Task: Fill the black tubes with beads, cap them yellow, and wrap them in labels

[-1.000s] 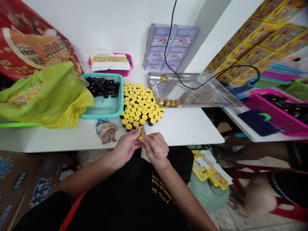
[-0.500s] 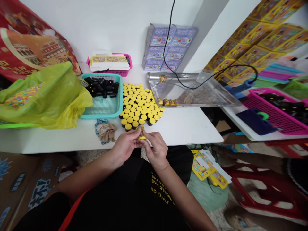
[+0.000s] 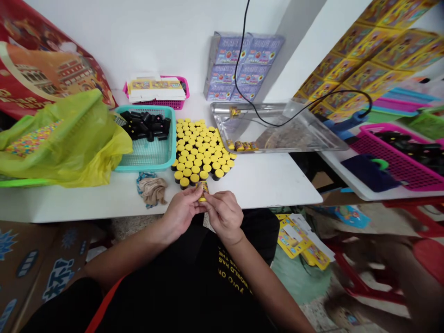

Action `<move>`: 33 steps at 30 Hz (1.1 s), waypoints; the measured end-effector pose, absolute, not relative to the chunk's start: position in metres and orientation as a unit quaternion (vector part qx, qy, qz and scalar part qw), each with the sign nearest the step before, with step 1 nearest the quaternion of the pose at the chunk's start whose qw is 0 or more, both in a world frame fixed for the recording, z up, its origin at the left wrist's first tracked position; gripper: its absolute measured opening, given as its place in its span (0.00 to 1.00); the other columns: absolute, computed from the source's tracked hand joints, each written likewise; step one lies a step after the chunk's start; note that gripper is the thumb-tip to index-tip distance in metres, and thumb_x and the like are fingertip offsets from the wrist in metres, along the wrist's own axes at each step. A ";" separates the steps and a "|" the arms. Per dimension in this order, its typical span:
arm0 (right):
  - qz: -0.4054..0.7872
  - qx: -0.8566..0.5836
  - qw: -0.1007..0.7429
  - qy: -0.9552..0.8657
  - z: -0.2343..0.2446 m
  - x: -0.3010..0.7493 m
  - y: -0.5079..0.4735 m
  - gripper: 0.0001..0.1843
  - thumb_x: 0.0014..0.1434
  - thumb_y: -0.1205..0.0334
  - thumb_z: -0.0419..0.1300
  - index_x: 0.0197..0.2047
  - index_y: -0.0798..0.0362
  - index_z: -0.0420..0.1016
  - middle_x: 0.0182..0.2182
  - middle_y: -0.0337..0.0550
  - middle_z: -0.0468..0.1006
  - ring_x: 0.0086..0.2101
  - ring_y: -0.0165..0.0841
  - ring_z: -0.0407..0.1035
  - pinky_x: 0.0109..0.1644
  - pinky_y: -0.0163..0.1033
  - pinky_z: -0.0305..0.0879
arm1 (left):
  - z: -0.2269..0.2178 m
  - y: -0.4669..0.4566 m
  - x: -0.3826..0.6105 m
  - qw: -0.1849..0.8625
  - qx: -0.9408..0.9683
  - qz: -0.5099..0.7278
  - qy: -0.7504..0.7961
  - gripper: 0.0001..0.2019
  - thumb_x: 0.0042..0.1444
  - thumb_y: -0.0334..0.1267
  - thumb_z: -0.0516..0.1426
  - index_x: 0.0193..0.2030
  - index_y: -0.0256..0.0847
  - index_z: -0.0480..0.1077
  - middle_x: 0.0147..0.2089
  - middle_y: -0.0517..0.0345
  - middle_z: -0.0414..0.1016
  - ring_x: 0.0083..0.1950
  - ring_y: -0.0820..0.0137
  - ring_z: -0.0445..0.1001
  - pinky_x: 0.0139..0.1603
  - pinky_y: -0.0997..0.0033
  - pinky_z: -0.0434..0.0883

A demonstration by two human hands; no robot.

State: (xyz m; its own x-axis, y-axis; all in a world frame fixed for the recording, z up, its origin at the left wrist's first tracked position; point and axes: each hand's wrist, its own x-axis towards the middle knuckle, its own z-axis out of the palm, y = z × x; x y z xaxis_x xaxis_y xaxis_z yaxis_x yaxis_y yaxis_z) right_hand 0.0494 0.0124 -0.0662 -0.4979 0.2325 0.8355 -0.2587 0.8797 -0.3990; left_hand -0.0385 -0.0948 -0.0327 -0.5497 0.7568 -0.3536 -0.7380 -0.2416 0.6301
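My left hand [image 3: 181, 210] is closed around a small jar [image 3: 203, 188] with a yellow printed label, thumb along its side. The jar's yellow end points toward me. My right hand [image 3: 226, 213] pinches the jar near that yellow end, its fingertips covering part of it. Just beyond my hands, many small black jars with yellow caps [image 3: 197, 155] stand packed together on the white table. In the steel tray [image 3: 294, 148] lie several yellow-labelled jars [image 3: 244, 146].
A turquoise basket [image 3: 145, 159] holds black jars. Left of it, a yellow-green plastic bag [image 3: 97, 143] covers colourful beads. A crumpled cloth [image 3: 152, 188] lies near the table edge. A black cable [image 3: 255, 108] hangs across the tray. At right, a person's leg shows near a red stool [image 3: 371, 291].
My right fingers have curled in more over the yellow end of the jar. My left hand keeps its grip. At right, the other person has shifted position.
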 end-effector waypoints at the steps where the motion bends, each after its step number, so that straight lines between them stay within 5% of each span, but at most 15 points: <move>1: 0.243 0.002 0.500 -0.831 -0.066 0.050 0.012 0.17 0.61 0.70 0.64 0.53 0.49 0.76 0.34 0.45 0.78 0.35 0.36 0.71 0.38 0.45 0.72 | -0.032 -0.095 -0.040 0.481 0.007 0.788 0.385 0.15 0.47 0.41 0.70 0.35 0.34 0.74 0.33 0.56 0.76 0.33 0.72 0.73 0.39 0.69 0.73; 25: 0.317 -0.013 0.503 -0.804 -0.063 0.049 0.013 0.17 0.61 0.73 0.62 0.52 0.50 0.76 0.36 0.46 0.78 0.36 0.36 0.72 0.37 0.45 0.73 | -0.028 -0.098 -0.044 0.509 0.040 0.760 0.403 0.15 0.51 0.43 0.68 0.39 0.34 0.76 0.34 0.53 0.77 0.33 0.71 0.75 0.39 0.69 0.73; 33: 0.329 -0.017 0.511 -0.794 -0.064 0.051 0.012 0.11 0.62 0.72 0.60 0.45 0.49 0.78 0.32 0.42 0.78 0.33 0.34 0.73 0.35 0.43 0.73 | -0.035 -0.097 -0.042 0.525 0.046 0.751 0.399 0.14 0.53 0.41 0.67 0.42 0.34 0.74 0.34 0.53 0.77 0.34 0.70 0.76 0.40 0.69 0.74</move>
State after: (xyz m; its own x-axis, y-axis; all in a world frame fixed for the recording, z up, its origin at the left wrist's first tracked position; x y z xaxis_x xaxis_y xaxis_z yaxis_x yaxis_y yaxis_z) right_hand 0.0507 0.0125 -0.0641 -0.4770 0.3628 0.8005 -0.3103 0.7826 -0.5396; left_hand -0.0422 -0.0974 -0.0355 -0.4454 0.8242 -0.3496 -0.7507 -0.1310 0.6475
